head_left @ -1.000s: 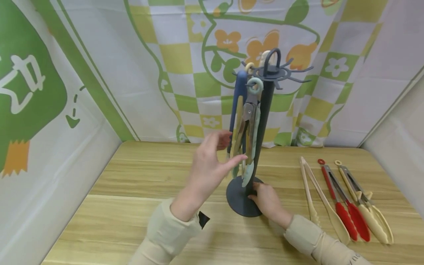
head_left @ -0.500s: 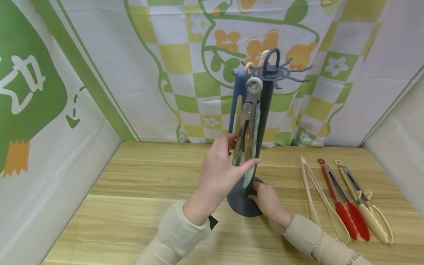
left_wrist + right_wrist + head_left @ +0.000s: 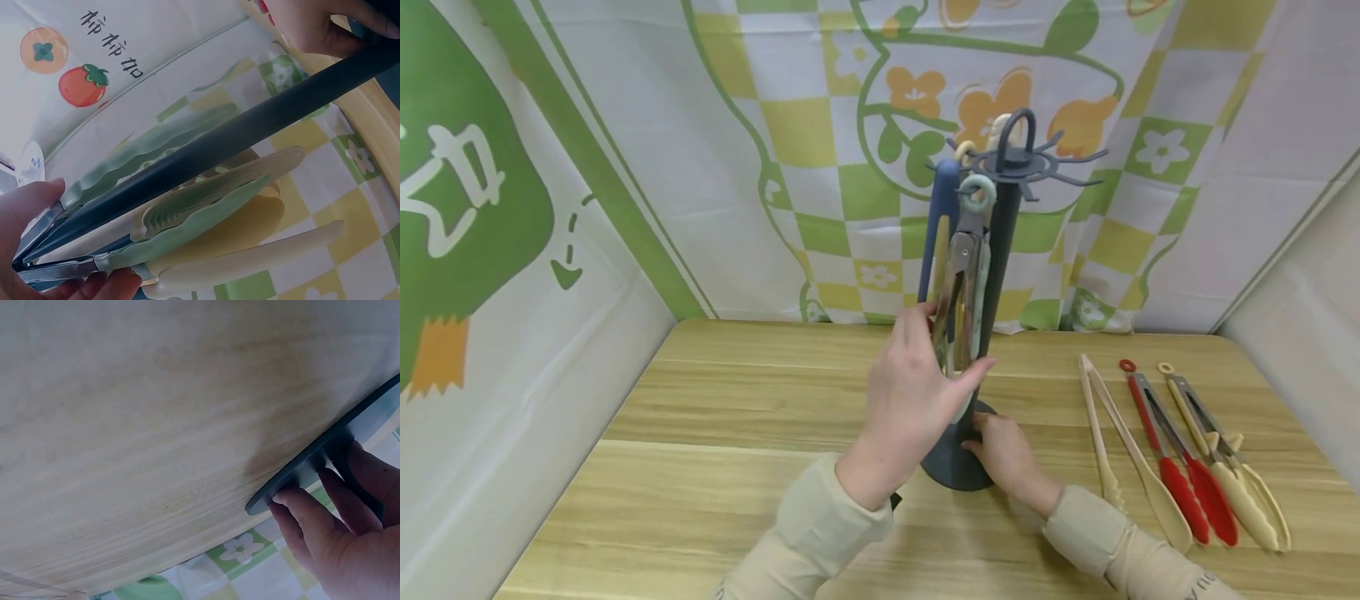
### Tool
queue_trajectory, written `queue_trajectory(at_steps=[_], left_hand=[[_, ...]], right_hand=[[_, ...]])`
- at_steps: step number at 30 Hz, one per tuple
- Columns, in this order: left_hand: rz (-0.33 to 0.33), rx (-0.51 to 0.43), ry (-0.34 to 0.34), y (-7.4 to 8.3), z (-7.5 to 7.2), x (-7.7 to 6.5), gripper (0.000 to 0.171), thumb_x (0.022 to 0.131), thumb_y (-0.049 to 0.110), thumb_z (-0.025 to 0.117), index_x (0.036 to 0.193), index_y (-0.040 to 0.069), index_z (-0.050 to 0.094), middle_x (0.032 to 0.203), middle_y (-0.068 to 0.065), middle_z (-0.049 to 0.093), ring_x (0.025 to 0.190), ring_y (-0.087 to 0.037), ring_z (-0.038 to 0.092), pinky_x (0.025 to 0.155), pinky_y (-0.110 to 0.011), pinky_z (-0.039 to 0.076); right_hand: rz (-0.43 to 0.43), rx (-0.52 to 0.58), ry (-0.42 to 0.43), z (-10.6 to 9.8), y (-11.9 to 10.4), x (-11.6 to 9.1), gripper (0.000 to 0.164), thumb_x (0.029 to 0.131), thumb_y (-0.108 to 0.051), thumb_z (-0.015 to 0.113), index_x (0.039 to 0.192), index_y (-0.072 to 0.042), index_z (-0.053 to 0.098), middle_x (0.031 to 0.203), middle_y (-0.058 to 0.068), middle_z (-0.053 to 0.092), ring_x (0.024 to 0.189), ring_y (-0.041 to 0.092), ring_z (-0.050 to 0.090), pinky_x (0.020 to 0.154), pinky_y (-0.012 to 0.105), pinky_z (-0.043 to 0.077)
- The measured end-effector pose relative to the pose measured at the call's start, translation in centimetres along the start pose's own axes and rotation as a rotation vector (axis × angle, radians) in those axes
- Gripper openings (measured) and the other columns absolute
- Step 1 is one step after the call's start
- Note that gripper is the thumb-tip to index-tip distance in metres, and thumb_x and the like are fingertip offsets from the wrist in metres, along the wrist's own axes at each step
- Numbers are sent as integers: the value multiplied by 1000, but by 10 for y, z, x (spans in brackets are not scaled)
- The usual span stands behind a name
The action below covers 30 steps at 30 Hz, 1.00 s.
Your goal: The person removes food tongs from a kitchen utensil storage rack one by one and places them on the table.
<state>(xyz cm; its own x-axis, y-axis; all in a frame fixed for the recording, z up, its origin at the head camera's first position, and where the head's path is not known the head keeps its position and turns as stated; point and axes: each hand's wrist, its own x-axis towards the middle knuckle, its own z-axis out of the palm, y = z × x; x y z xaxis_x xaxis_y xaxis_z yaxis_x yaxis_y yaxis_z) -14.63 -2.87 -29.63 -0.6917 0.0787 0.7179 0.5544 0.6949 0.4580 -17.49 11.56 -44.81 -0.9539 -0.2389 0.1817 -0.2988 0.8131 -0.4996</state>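
A dark utensil stand rises from a round base, its top ringed with hooks. Mint-green tongs with a ring end hang from a near hook. My left hand holds them around the middle; the left wrist view has the thumb on one metal arm and fingertips at the other. Behind them hang a blue-handled utensil and pale utensils, partly covered. Low on the stand, my right hand grips the foot of the pole, with fingertips against the base in the right wrist view.
On the wooden table, right of the stand, lie beige tongs, red tongs and cream tongs side by side. A patterned cloth hangs behind the table, with pale panels at both sides.
My left hand has moved right onto the mint-green tongs and closed in around them, their arms drawing slightly together. The right hand stays at the foot of the stand.
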Motion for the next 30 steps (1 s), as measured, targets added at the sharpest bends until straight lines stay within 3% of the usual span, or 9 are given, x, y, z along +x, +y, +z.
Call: queue_trajectory(at_steps=[11, 19, 26, 30], left_hand=[[-11, 6, -17, -1, 2, -3, 59, 74, 32, 77, 113, -1, 50, 97, -10, 55, 79, -21, 59, 66, -31, 51], [-11, -35, -43, 0, -6, -10, 54, 77, 25, 75, 117, -2, 50, 105, -11, 58, 86, -20, 60, 70, -30, 52], [-13, -53, -67, 3, -17, -14, 55, 75, 26, 76, 117, -1, 52, 105, -9, 60, 86, -18, 62, 66, -29, 52], [-16, -64, -71, 5, -23, -16, 56, 75, 26, 77, 117, -1, 52, 104, -9, 60, 84, -17, 62, 65, -28, 52]], right_hand=[[-9, -18, 6, 0, 0, -1, 18, 75, -3, 73, 91, 2, 69, 97, 13, 68, 88, 28, 65, 73, 38, 52], [-34, -34, 41, 3, 2, -1, 16, 73, -3, 75, 87, 1, 69, 93, 11, 68, 83, 27, 65, 69, 37, 52], [-112, -45, 85, 3, 4, -3, 15, 71, -4, 75, 83, 2, 68, 86, 11, 68, 76, 27, 65, 63, 36, 51], [-54, -48, 54, 2, 2, -2, 16, 72, -4, 75, 85, 1, 69, 92, 11, 69, 82, 28, 65, 68, 39, 52]])
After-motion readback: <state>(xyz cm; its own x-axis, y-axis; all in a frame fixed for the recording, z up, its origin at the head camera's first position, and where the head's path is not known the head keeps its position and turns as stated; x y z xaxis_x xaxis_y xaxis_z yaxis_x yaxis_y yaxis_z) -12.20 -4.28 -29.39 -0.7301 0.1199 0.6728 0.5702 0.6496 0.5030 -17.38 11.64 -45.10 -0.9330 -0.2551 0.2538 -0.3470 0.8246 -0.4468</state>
